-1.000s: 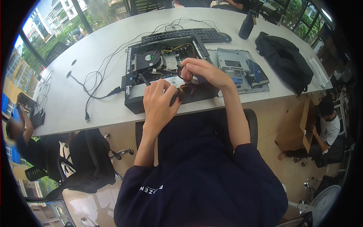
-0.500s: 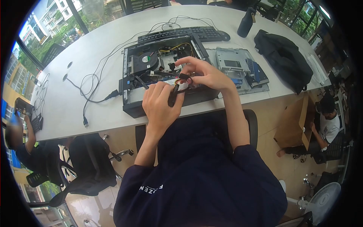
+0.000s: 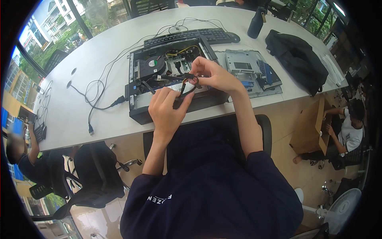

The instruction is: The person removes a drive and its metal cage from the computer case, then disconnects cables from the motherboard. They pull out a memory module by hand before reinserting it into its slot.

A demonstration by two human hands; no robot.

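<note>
An opened desktop computer case [image 3: 139,116] lies on the table in front of me, its round blower fan [image 3: 150,67] at the left. Over the case's near side, my right hand [image 3: 217,77] pinches a bundle of thin cables [image 3: 184,85] with black, red and yellow strands. My left hand [image 3: 167,109] is at the near edge, its thumb and fingers closed about the lower loop of the same cables. Its other fingers are curled, and their tips are partly hidden. I cannot make out the cable ends between the right fingertips.
Behind the case lie a black keyboard [image 3: 179,38] and a mouse [image 3: 234,37]. Metal panels and parts [image 3: 248,71] sit to the right, beside a black bag [image 3: 296,59] and a dark bottle [image 3: 256,24]. A loose cable [image 3: 104,104] runs left. Other people sit at both sides.
My left thumb has moved a little away from the fingers, showing more of the cable loop. My right fingers have drawn in closer around the cables.
</note>
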